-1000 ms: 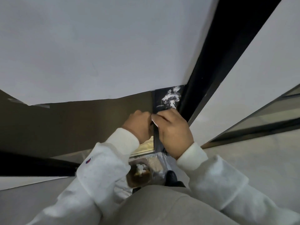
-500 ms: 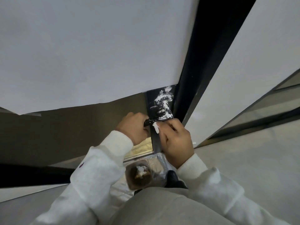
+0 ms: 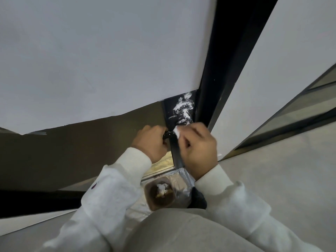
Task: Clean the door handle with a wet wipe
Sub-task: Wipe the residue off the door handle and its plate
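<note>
The black door handle (image 3: 167, 134) juts left from the dark door edge strip (image 3: 175, 151); only a short piece shows between my hands. My left hand (image 3: 151, 142) is closed around its outer end. My right hand (image 3: 197, 148) pinches a small white wet wipe (image 3: 176, 132) and presses it against the handle's base at the strip. White smears (image 3: 183, 110) cover the black strip just above the handle.
A white door panel (image 3: 100, 60) fills the upper view, with a black frame (image 3: 227, 57) to its right. On the floor below stand a brown bin (image 3: 160, 193) holding used wipes and a clear plastic packet (image 3: 180, 180). My shoe (image 3: 199, 198) is beside them.
My right hand has slid down and off the strip to the right, uncovering the handle and the wipe. More of the white smear shows above. The left hand keeps its grip.
</note>
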{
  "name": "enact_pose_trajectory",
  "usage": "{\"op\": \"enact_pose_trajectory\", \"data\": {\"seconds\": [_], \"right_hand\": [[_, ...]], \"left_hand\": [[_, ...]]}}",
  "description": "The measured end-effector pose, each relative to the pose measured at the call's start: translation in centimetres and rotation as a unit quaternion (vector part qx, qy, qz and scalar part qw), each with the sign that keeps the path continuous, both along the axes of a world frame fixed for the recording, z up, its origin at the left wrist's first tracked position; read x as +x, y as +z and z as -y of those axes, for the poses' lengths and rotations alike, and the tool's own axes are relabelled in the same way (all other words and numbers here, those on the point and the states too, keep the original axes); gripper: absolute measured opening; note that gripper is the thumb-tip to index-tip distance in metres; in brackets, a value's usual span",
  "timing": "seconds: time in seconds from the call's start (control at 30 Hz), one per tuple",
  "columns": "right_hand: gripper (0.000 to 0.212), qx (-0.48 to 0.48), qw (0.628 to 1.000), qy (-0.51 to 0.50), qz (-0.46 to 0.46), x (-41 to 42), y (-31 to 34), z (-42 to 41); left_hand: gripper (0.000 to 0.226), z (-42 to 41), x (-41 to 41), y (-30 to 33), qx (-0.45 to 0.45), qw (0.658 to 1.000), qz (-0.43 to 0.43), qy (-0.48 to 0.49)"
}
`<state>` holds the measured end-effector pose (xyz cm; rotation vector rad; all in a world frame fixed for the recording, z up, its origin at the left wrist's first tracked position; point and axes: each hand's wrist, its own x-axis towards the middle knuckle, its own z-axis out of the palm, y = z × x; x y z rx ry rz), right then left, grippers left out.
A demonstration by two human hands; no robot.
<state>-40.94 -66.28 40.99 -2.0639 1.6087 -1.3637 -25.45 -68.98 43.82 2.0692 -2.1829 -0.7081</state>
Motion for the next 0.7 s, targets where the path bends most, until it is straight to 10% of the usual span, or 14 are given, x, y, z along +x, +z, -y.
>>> {"op": "enact_pose_trajectory", "data": {"seconds": [0.7], "right_hand": [[0.019, 0.032, 0.988, 0.008, -0.149, 1.1, 0.9, 0.5]], "left_hand": [[0.017, -0.5, 0.1, -0.3, -0.039, 0.999, -0.018, -0.007]]}}
